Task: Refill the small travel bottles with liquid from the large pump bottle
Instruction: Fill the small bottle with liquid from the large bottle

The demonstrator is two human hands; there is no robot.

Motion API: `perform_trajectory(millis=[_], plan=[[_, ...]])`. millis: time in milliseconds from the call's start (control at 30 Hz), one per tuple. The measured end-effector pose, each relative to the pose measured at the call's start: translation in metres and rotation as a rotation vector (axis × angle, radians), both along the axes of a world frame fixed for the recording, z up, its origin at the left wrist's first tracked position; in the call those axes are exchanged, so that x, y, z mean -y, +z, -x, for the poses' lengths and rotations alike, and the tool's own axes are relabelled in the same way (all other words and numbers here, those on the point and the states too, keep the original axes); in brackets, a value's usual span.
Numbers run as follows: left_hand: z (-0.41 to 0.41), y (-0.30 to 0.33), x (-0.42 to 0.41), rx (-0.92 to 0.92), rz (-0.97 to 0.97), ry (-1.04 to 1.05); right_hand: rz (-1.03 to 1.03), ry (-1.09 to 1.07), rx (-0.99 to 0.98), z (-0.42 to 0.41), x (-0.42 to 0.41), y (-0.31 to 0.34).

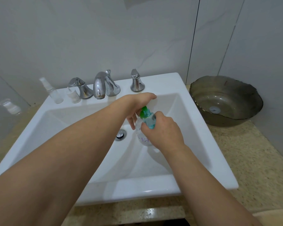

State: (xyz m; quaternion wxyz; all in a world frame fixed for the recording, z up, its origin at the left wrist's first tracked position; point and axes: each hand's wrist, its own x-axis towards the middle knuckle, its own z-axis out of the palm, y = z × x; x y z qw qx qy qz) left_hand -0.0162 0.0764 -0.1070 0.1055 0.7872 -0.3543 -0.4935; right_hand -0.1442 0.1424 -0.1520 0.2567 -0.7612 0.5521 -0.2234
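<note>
Evidently the work was caught in its early or middle stage. The large pump bottle (145, 128), clear with blue liquid low inside and a green pump head (144, 111), was held over the basin of the white sink (203, 128), just right of the drain (120, 135). The right hand (162, 132) was wrapped around the bottle's body in a firm grip. The left hand (137, 106) was laid over the green pump head with fingers bent around it; whether the head was being twisted off or pressed could not be told.

Two small travel bottles were seen on the sink's back ledge, left of the faucet (103, 85): a taller spray bottle (53, 92) and a short bottle (73, 95). A third small container (10, 106) was seen further left, off the sink. All looked clear and apparently unfilled, so the filling itself was judged to be still ahead, though their contents could not be made out with certainty.

Open room was offered by the wide basin beneath the hands. The travel bottles were set well apart from the hands, close to the left faucet handle (82, 88) and the ledge's edge. A dark glass bowl (225, 101) was standing on the speckled surface (252, 168) to the right, near the sink's rim.
</note>
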Motion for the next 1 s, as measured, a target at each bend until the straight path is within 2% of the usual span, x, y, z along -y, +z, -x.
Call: perform_trajectory(millis=[600, 800, 1000], plan=[[0.015, -0.014, 0.0, 0.166, 0.117, 0.039, -0.061, 0.023, -0.056, -0.001, 0.002, -0.003], [0.011, -0.015, -0.001, 0.127, 0.116, 0.029, -0.066, 0.025, -0.06, -0.001, 0.001, -0.002], [0.003, -0.001, 0.0, 0.042, 0.034, -0.023, -0.031, 0.01, -0.018, 0.0, 0.0, 0.001]])
